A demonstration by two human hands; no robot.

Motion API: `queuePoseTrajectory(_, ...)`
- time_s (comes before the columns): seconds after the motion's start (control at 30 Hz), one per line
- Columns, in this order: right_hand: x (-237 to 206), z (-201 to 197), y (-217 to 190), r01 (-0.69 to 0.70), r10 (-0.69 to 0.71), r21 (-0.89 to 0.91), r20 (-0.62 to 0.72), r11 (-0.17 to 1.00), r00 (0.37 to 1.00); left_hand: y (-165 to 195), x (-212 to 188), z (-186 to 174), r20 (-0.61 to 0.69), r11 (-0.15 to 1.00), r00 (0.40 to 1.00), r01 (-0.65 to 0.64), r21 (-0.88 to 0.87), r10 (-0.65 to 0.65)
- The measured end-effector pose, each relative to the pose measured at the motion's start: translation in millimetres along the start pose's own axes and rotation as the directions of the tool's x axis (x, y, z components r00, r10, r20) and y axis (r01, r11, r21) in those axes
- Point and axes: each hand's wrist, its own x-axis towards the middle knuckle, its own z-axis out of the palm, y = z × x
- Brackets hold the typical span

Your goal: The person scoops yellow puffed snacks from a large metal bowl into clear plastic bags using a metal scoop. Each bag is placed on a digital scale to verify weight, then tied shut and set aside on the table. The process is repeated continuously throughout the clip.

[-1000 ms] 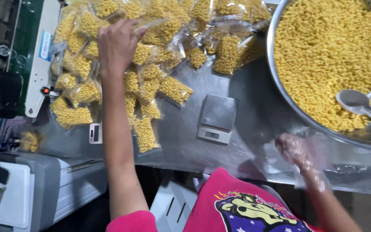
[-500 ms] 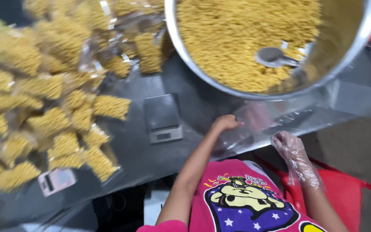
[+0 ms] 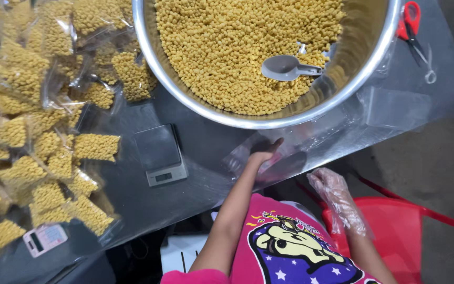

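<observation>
One bare left hand (image 3: 261,156) presses flat, fingers spread, on limp, slippery clear plastic bags (image 3: 295,150), best pinched at an edge; the gloved right hand (image 3: 337,197) hangs loosely open.

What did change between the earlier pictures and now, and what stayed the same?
The left hand left the filled bags and came back to the empty clear bags beside the bowl. The gloved right hand moved off the table edge. The scoop and scale stayed.

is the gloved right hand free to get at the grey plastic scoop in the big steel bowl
Probably yes. The gloved right hand hangs empty below the table edge, and the grey plastic scoop lies uncovered on the yellow pellets; only the steel bowl's rim stands between them.
</observation>
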Motion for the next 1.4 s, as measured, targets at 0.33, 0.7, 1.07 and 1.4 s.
queuePoseTrajectory(0.33, 83.1, -2.4, -61.4, 0.4, -0.364, -0.108, 0.253, 0.91, 0.896, -45.4, -52.9, 27.2, -0.499, 0.784, 0.859, -0.386, -0.485, 0.114)
queuePoseTrajectory(0.7, 118.5, 74.0, -151.7, 0.65, -0.508, -0.207, 0.469, 0.732, 0.722, -73.1, -106.2, -16.4, -0.593, 0.964, 0.762, -0.244, 0.109, 0.26)
queuePoseTrajectory(1.07, 125.1, 146.7, -206.9, 0.748, -0.876, -0.495, -0.059, 0.442, 0.479, -128.1, -135.4, -79.4, -0.77, 0.996, 0.636, -0.018, -0.085, -0.054)
queuePoseTrajectory(1.4, 93.9, 181.2, -241.7, 0.819, -0.816, 0.197, 0.364, 0.539, 0.449, -166.4, -126.6, -113.9, -0.592, 0.946, 0.767, -0.06, 0.318, 0.248)
